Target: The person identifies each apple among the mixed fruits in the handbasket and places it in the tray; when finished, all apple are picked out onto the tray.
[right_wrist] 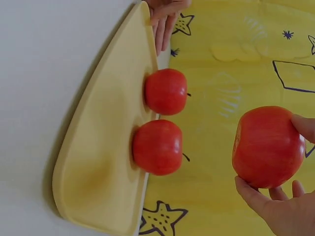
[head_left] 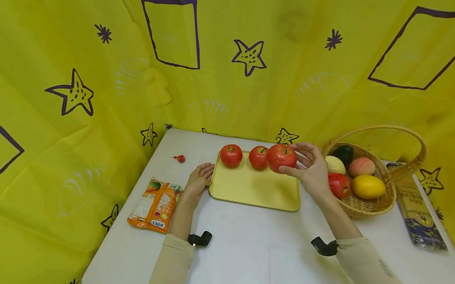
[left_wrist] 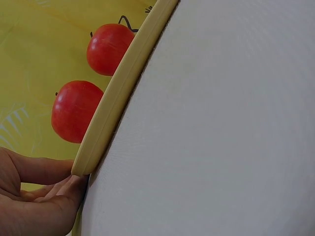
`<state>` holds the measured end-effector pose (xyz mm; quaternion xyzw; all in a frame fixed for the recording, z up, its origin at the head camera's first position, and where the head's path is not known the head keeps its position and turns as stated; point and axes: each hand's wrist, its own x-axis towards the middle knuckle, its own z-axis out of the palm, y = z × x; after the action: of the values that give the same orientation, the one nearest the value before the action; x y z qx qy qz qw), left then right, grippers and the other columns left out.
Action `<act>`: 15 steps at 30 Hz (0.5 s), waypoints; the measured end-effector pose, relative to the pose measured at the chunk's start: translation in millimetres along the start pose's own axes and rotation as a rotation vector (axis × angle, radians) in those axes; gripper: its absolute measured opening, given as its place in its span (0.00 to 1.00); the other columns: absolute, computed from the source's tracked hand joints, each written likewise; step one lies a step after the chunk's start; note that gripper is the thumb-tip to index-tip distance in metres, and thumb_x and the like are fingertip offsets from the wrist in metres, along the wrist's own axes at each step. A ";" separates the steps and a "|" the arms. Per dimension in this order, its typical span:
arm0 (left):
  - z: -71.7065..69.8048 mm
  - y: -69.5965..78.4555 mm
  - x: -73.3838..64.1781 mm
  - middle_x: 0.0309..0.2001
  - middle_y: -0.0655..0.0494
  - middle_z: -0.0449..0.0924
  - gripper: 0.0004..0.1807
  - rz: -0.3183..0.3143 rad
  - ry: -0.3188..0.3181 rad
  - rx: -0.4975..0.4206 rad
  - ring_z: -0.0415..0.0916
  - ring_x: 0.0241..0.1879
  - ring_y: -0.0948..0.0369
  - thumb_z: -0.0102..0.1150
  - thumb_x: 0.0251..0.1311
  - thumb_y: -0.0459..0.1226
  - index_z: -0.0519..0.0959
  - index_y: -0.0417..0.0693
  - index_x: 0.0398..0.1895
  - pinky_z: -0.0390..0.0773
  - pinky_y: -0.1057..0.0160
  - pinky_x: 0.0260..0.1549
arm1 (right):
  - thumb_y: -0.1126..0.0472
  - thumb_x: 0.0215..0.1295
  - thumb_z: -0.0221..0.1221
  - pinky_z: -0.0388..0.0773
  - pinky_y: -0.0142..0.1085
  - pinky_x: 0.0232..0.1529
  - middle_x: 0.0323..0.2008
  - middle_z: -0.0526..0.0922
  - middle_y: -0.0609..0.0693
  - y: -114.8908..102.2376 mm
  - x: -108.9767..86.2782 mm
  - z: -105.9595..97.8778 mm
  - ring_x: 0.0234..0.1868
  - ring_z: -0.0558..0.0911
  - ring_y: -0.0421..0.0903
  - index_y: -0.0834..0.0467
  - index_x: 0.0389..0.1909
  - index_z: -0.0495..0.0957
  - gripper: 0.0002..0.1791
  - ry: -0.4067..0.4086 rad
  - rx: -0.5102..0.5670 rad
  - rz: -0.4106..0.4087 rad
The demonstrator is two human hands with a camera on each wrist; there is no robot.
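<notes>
The right hand [head_left: 313, 171], its grip curved round a red apple [head_left: 281, 158], holds it above the yellow tray [head_left: 253, 189], near two more apples [head_left: 230, 156]. The left hand [head_left: 197, 182], fingers loosely straight, touches the tray's edge. A slipping fingertip hold might drop the fruit; a bump might roll its neighbours. Upside-down lettering [head_left: 158, 223] on the orange packet [head_left: 157, 204] appears to read "FOX'S".

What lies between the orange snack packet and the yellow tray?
The left hand and left forearm, the hand touching the tray; the head view shows this.
</notes>
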<state>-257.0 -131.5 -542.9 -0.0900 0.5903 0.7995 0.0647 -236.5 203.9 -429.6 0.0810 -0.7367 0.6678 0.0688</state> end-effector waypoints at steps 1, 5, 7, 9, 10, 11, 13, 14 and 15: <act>0.1 0.0 0.2 0.76 0.35 0.62 0.43 0.000 -0.002 0.000 0.59 0.78 0.46 0.40 0.55 0.08 0.59 0.32 0.78 0.62 0.54 0.77 | 0.72 0.54 0.76 0.81 0.27 0.58 0.64 0.79 0.58 1.1 1.5 1.8 0.63 0.79 0.44 0.61 0.69 0.67 0.43 -0.006 0.004 -0.005; -0.3 -0.8 1.7 0.76 0.35 0.63 0.43 0.000 0.001 0.002 0.59 0.78 0.46 0.40 0.55 0.08 0.59 0.32 0.78 0.62 0.54 0.77 | 0.73 0.54 0.75 0.82 0.28 0.56 0.65 0.78 0.58 4.4 6.1 9.5 0.62 0.80 0.43 0.62 0.70 0.66 0.43 -0.034 0.032 0.003; -0.5 -1.0 2.0 0.76 0.35 0.63 0.43 0.001 0.003 0.003 0.59 0.78 0.46 0.40 0.55 0.08 0.59 0.32 0.77 0.62 0.54 0.77 | 0.73 0.54 0.75 0.83 0.29 0.55 0.65 0.78 0.58 5.9 7.6 13.5 0.60 0.81 0.43 0.61 0.70 0.66 0.43 -0.044 0.047 0.019; -0.5 -1.3 1.9 0.76 0.36 0.63 0.42 0.003 0.005 0.003 0.59 0.78 0.46 0.40 0.55 0.09 0.59 0.32 0.77 0.62 0.54 0.77 | 0.73 0.54 0.75 0.83 0.29 0.55 0.66 0.77 0.59 6.9 8.5 18.0 0.59 0.82 0.43 0.61 0.70 0.65 0.43 -0.051 0.063 0.034; -0.6 -1.5 1.9 0.76 0.36 0.63 0.42 0.004 0.005 0.002 0.59 0.78 0.46 0.40 0.55 0.09 0.59 0.32 0.77 0.62 0.54 0.77 | 0.74 0.54 0.75 0.84 0.29 0.54 0.66 0.77 0.59 7.8 9.0 20.5 0.59 0.82 0.44 0.62 0.70 0.65 0.44 -0.051 0.071 0.040; -0.6 -2.0 2.1 0.76 0.36 0.63 0.42 0.004 0.006 0.001 0.59 0.78 0.46 0.40 0.55 0.09 0.60 0.33 0.77 0.62 0.54 0.77 | 0.74 0.53 0.75 0.83 0.29 0.55 0.66 0.77 0.60 8.7 9.4 22.7 0.59 0.82 0.45 0.62 0.70 0.65 0.44 -0.052 0.074 0.045; -0.8 -2.6 2.2 0.76 0.36 0.63 0.42 0.004 0.007 0.001 0.60 0.78 0.46 0.41 0.55 0.09 0.60 0.33 0.77 0.62 0.54 0.77 | 0.75 0.53 0.75 0.83 0.29 0.55 0.67 0.77 0.61 10.9 10.0 27.2 0.61 0.81 0.48 0.64 0.71 0.65 0.45 -0.054 0.081 0.057; -0.9 -2.9 2.1 0.76 0.36 0.63 0.42 0.004 0.006 0.002 0.60 0.78 0.46 0.41 0.55 0.09 0.60 0.33 0.77 0.62 0.54 0.77 | 0.75 0.53 0.75 0.83 0.29 0.55 0.67 0.77 0.61 12.0 10.3 29.6 0.62 0.81 0.49 0.64 0.71 0.65 0.45 -0.058 0.083 0.062; -0.9 -3.0 2.1 0.76 0.36 0.63 0.42 0.005 0.006 0.002 0.60 0.78 0.46 0.41 0.55 0.09 0.60 0.33 0.77 0.62 0.54 0.77 | 0.75 0.53 0.75 0.83 0.29 0.55 0.67 0.77 0.61 13.0 10.6 31.8 0.63 0.80 0.50 0.64 0.71 0.65 0.45 -0.063 0.079 0.064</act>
<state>-258.4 -131.5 -546.5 -0.0911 0.5917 0.7987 0.0611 -249.4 173.2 -443.2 0.0809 -0.7137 0.6955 0.0207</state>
